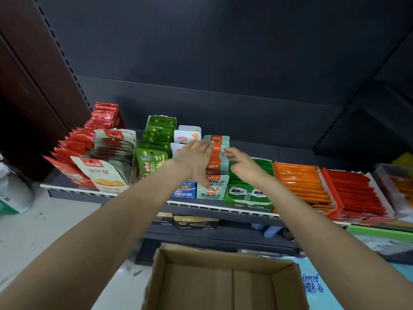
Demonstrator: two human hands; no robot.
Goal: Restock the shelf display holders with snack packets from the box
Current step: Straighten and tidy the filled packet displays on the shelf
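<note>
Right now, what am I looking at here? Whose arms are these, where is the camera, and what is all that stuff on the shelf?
There is no machine: a person wears a camera on the head, so you look forward and down along their own bare arms. The left hand lies with straight fingers against a row of teal and orange snack packets standing in a holder on the shelf. The right hand hovers at the other side of the row, fingers loosely curled, holding nothing that I can see. Beside it are green packets, orange ones and red ones. Below sits a cardboard box; the part in view looks empty.
</note>
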